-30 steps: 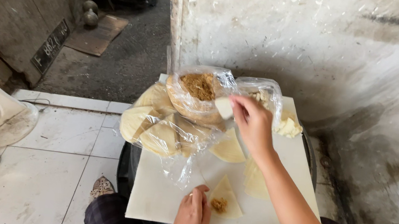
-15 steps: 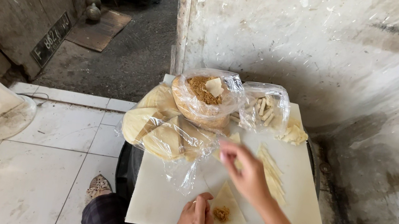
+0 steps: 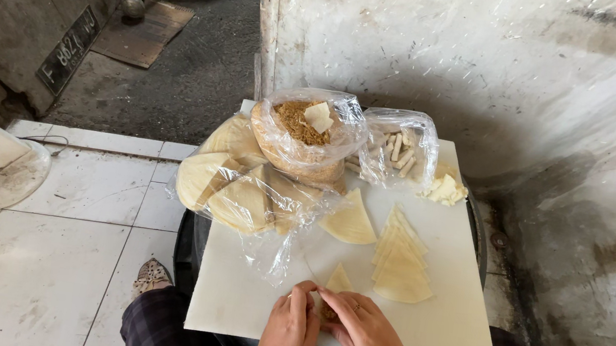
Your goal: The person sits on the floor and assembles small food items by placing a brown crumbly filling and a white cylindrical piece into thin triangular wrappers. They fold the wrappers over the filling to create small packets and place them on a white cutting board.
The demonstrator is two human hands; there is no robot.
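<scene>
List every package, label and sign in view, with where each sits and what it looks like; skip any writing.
Clear plastic bag of crumbly brown filling: board's far edge, open-topped, round.
Clear bag of pale sticks: just right of it, small, crinkled.
Clear bag of tan wedge-shaped wrappers: board's left edge, spilling open.
Dark plate with pale markings: left, leaning against the grey wall, rectangular.

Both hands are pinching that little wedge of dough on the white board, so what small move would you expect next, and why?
Probably folding the wedge's pointed end over and rolling it shut. Both the left hand and right hand press the pastry wedge at its near edge, where some brown filling shows, and its tip is not yet folded.
</scene>
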